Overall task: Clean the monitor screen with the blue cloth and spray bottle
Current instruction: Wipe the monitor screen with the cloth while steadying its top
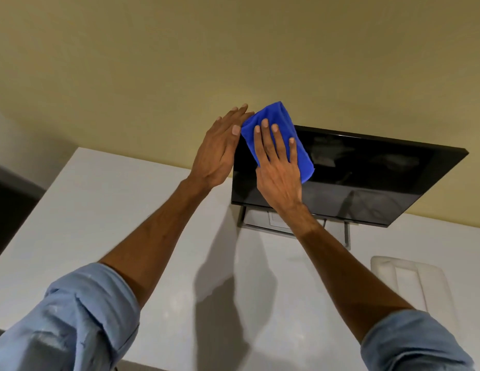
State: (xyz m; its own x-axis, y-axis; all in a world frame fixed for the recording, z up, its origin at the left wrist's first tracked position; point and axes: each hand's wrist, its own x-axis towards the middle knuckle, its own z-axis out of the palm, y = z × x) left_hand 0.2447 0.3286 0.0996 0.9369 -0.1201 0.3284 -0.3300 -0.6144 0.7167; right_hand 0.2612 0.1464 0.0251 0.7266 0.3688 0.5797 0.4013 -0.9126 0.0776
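Note:
A black monitor (367,178) stands on a white table, its dark glossy screen facing me. A folded blue cloth (273,121) lies flat against the screen's upper left corner, and part of it sticks up above the top edge. My right hand (277,164) presses the cloth to the screen with its fingers spread. My left hand (220,151) is flat and open against the monitor's left edge, fingers together, touching the cloth's side. No spray bottle is in view.
The monitor's grey stand (295,226) rests on the white table (126,223). A white ridged object (410,279) lies on the table at the right. A yellowish wall (233,62) rises behind the monitor. The table's left edge drops off to a dark area.

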